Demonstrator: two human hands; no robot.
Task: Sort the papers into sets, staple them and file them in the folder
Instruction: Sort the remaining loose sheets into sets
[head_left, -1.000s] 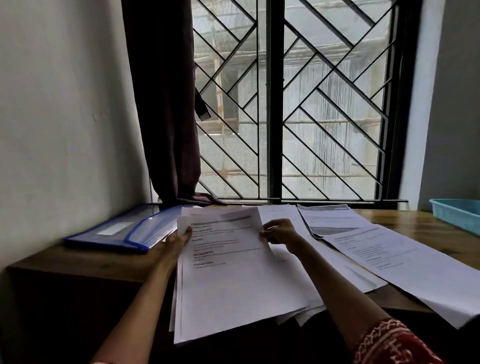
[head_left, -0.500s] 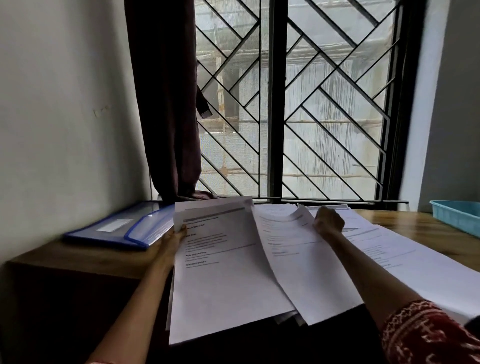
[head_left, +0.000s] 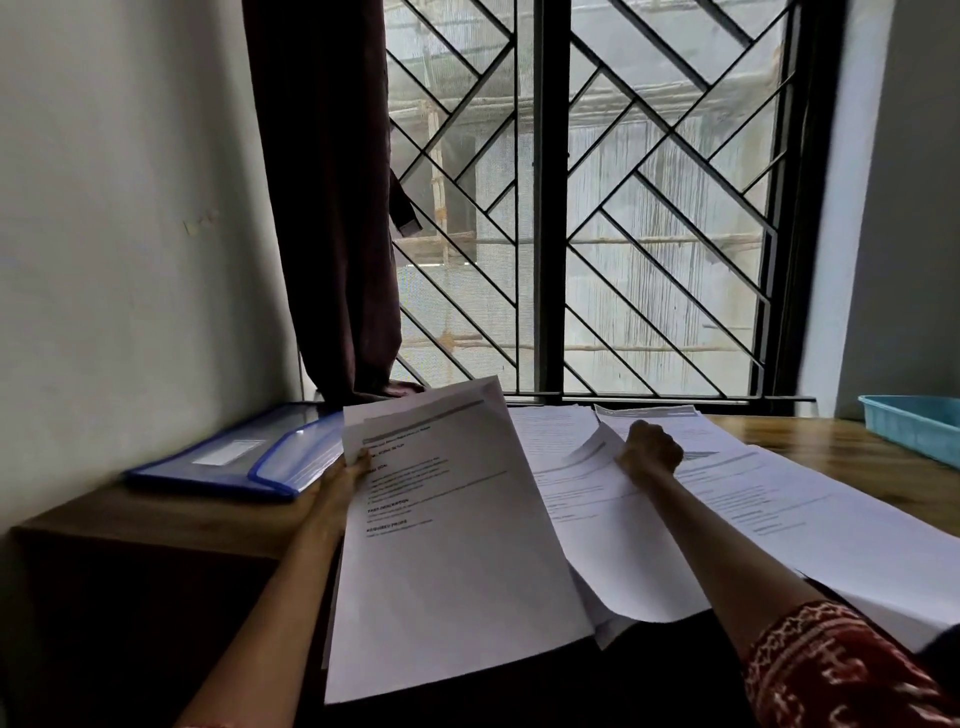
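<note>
- White printed papers: a held stack is raised over the wooden desk's near edge, with one loose sheet drawn off toward the sets lying to the right.
- Left hand pinches the stack's upper left edge; right hand is curled around the loose sheet's top, apparently gripping it.
- Blue folder lies closed at far left, apart from the sets.
- Risk: the overhanging sheets could slide off the desk edge and mix the sets.
- No stapler visible.

Left hand fingers hidden behind papers; print blurred; teal tray cut off right.
</note>
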